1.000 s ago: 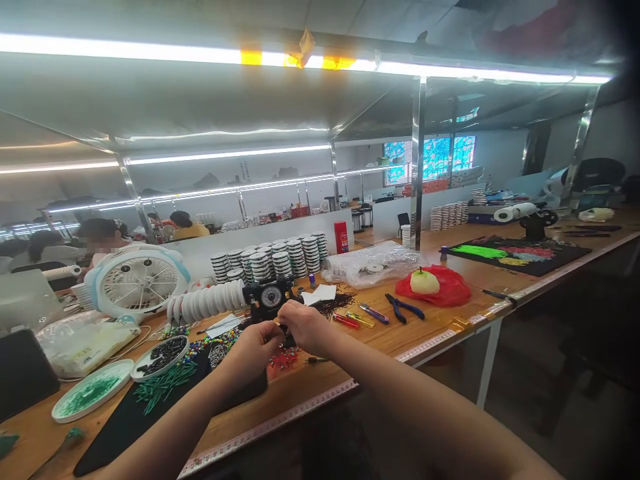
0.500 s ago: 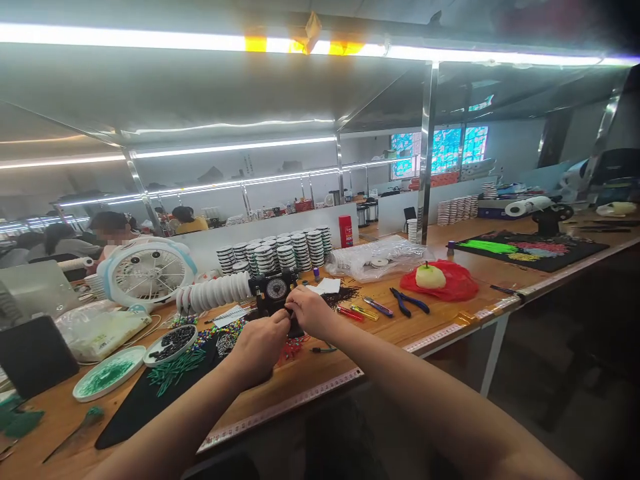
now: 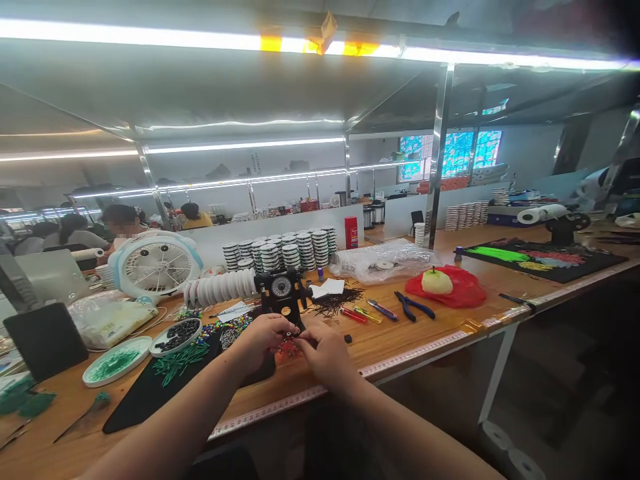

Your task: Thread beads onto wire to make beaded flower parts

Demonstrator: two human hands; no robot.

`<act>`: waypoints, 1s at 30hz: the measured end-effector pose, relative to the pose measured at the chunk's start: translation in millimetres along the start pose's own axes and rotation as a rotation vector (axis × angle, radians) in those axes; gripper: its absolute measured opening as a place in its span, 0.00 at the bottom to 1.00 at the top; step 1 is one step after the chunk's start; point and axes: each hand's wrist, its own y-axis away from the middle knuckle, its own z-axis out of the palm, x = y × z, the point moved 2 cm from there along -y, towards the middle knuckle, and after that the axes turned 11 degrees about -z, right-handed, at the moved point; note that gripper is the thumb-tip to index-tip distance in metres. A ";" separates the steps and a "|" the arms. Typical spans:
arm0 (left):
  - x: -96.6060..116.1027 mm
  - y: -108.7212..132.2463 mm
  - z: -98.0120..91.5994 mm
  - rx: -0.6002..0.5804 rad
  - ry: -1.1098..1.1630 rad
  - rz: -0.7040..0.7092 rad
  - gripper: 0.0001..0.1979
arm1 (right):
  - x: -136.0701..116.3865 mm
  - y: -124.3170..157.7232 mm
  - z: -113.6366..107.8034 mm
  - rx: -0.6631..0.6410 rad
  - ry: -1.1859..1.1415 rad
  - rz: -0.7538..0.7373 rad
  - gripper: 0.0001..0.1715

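Observation:
Low over the table, in front of a black winding machine [image 3: 281, 287] with a round dial, my two hands meet fingertip to fingertip. My left hand [image 3: 261, 343] is closed in a pinch. My right hand [image 3: 327, 350] is pinched too, and a tiny dark piece shows between the fingertips, too small to name. Small red pieces [image 3: 289, 349] lie on the table just beneath. White spools [image 3: 220, 288] sit in a row on the machine's shaft. A small black piece [image 3: 349, 339] rests right of my right hand.
Green tube pieces [image 3: 180, 362] lie on a black mat [image 3: 135, 403], beside dishes of black and green bits. Pliers [image 3: 414, 307], a blue cutter [image 3: 383, 309] and a pear [image 3: 437, 281] on red netting lie right. Stacked spools [image 3: 290, 250] and a fan [image 3: 157, 267] stand behind.
Both hands have come down from the front of the winding machine to low over the table, uncovering more of the machine. The view has shifted slightly.

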 end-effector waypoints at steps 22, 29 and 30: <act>-8.3 5.8 -0.4 0.270 -0.241 0.327 0.06 | -4.5 -38.6 -11.7 0.103 0.189 -0.182 0.08; -15.7 -0.5 2.6 0.080 0.060 0.087 0.07 | 2.2 -11.4 5.6 -0.173 -0.103 0.113 0.12; -15.6 0.3 2.4 0.076 0.073 0.085 0.08 | 0.2 -9.3 4.7 -0.121 -0.030 0.030 0.11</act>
